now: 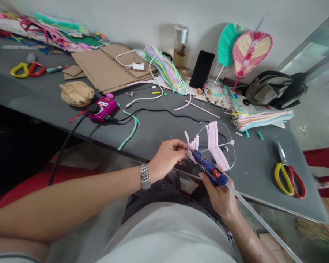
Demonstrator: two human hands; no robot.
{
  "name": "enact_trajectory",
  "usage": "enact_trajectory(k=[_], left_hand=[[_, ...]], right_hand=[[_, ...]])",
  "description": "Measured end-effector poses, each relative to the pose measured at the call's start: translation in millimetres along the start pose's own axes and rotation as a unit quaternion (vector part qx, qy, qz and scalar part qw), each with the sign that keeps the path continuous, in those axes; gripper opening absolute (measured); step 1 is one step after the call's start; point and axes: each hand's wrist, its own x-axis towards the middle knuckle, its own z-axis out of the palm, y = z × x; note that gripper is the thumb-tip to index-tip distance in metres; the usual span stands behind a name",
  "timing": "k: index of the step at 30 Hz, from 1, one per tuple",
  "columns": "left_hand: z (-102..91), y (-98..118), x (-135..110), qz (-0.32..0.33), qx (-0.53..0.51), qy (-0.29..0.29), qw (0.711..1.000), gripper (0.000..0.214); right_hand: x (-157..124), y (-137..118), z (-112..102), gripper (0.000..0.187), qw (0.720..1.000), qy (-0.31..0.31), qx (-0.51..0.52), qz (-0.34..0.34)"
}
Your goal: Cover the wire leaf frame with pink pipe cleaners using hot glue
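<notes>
Over the near edge of the grey worktop point(252, 171): both hands work here, above my lap.
Left hand point(167, 157): narrow, thumb and fingers pinched on the end of a thin wire frame point(234, 155).
Right hand point(218, 195): closed around the grip of a blue hot glue gun point(210, 170).
Glue gun: its nozzle points up and left, right beside my left fingertips and against the frame; a long clear glue stick point(263, 223) runs out of the back, down past my right forearm.
Wire frame: a leaf-shaped loop with a straight rib ending in a white bead point(231, 142); pale pink pipe cleaners point(215, 144) lie across the rib in two groups.
Right of my hands: yellow-and-red scissors point(283, 190) lie on the worktop, with a fanned bundle of pastel strips point(263, 118) behind them.
Left of my hands: short green strips point(130, 129) lie near a magenta corded device point(102, 109), beside a rough tan lump point(76, 94).
Along the wall: cardboard sheets point(106, 65), a phone point(201, 69) propped upright, a glass bottle point(181, 44), and two leaf-shaped pieces, one teal point(227, 44) and one pink point(249, 53).
</notes>
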Motion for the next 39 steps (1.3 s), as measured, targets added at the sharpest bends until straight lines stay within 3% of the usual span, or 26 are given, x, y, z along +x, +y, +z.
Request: enact_trajectory(k=[22, 39], left_hand=[[1.1, -3.9, 2.5, 0.02, -0.008, -0.014, 1.0, 0.015], [1.4, -6.9, 0.8, 0.044, 0.029, -0.018, 0.998, 0.013]], right_hand=[[-0.5, -2.2, -2.4, 0.035, 0.999, 0.001, 0.004, 0.048], [-0.6, -4.1, -3.6, 0.026, 1.0, 0.008, 0.001, -0.005]])
